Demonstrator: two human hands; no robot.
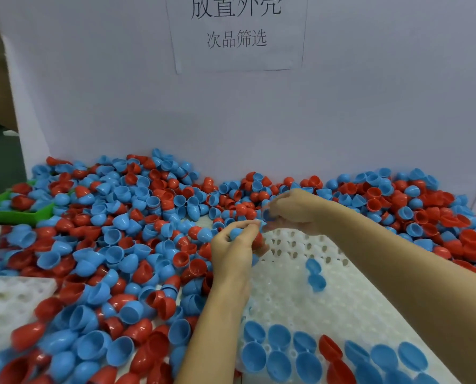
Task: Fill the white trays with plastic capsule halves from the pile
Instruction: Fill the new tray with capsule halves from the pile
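Both hands are up at the far edge of the white tray (300,295), right where it meets the pile (126,245) of red and blue capsule halves. The left hand (232,252) has its fingers curled round a blue half (236,233), with a red half (258,239) tucked in beside it. The right hand (292,210) is bunched too, pinching another blue piece (267,214) at its fingertips, though the blur hides exactly how. It looks like gathering and sorting before seating, and the way to do that well, I'd say, is to turn each half open side up, drop it squarely into one hole, and work row by row from the filled edge. Now the tray itself: the near rows hold blue halves (278,353), open side up, with a couple of red halves (332,349) among them, two loose blue ones (315,275) lie mid-tray, and most of the far holes are bare. At far left, a green tray (15,214) holds a mix of red and blue, and a second white tray (6,303) sits half buried by the pile.
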